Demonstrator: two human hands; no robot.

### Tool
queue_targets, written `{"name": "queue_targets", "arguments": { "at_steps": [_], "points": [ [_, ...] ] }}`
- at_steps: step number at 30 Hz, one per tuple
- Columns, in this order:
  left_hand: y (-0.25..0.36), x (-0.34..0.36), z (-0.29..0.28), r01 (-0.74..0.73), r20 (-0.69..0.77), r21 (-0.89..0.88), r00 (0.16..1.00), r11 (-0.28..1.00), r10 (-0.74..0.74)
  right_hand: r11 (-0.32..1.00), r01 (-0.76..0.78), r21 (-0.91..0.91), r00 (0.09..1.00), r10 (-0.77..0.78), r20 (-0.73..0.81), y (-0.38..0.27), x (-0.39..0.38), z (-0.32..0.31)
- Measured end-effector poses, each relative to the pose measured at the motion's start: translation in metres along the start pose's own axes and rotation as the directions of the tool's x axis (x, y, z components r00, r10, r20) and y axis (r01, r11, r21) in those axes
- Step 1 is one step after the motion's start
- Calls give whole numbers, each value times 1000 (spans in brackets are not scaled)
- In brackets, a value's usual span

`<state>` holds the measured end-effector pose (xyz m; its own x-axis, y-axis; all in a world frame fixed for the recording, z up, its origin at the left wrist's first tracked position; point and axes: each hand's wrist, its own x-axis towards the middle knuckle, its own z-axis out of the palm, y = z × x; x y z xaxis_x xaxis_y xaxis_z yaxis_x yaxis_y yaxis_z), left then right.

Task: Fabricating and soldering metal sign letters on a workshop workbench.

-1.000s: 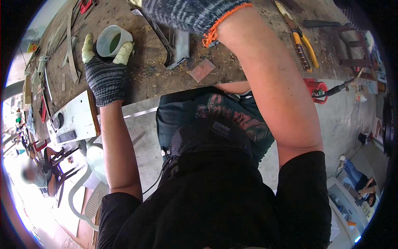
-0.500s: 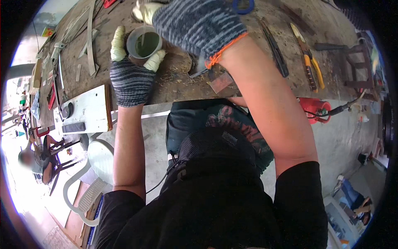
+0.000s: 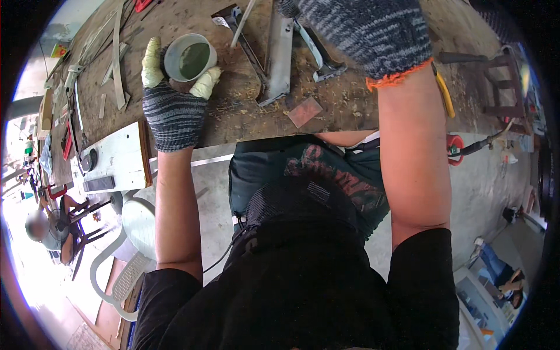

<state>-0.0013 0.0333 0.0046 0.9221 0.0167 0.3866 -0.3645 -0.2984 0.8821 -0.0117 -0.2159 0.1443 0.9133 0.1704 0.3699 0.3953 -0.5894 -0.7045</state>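
Observation:
My left hand (image 3: 175,111), in a grey-striped knit glove with pale wrapped fingertips, is curled around a small round cup (image 3: 173,61) on the workbench. Dark green liquid (image 3: 194,60) lies inside it. At the upper right, my right hand (image 3: 373,35) wears a similar glove with an orange cuff. Its fingertips run out past the top edge. From there a thin pale stick (image 3: 243,23) slants down, its lower end over the metal pieces. A flat metal bar (image 3: 279,64) and dark angled metal pieces (image 3: 319,53) lie between the hands.
A reddish flat plate (image 3: 305,112) lies near the front edge of the wooden bench (image 3: 233,119). Yellow-handled pliers (image 3: 445,96) are partly behind my right forearm. Metal strips (image 3: 117,58) and a white board (image 3: 114,153) are on the left. Two people are in the background.
My right hand has moved right, away from the cup, and the thin stick has come out of it. The metal pieces are now uncovered. My left hand and the cup have shifted slightly left.

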Motion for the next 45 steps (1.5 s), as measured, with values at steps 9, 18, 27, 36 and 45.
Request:
{"name": "queue_targets", "arguments": {
  "at_steps": [9, 18, 27, 36, 45],
  "points": [
    [0, -2, -2, 12, -24, 70, 1000, 997, -10, 960, 112, -255, 993, -114, 7, 21, -5, 31],
    [-9, 2, -5, -41, -24, 101, 999, 994, 44, 889, 31, -456, 980, 63, 189, 6, 16, 44],
    [-6, 0, -6, -25, -41, 110, 999, 994, 29, 878, -24, -478, 972, 132, 193, 6, 49, 57],
    [-4, -1, -6, -7, -37, 127, 999, 992, 11, 902, -24, -431, 936, 173, 308, -6, 57, 50],
    [-3, 0, -6, 68, -35, 81, 997, 994, -66, 899, 138, -417, 987, -160, -18, 25, 10, 53]
  ]
}}
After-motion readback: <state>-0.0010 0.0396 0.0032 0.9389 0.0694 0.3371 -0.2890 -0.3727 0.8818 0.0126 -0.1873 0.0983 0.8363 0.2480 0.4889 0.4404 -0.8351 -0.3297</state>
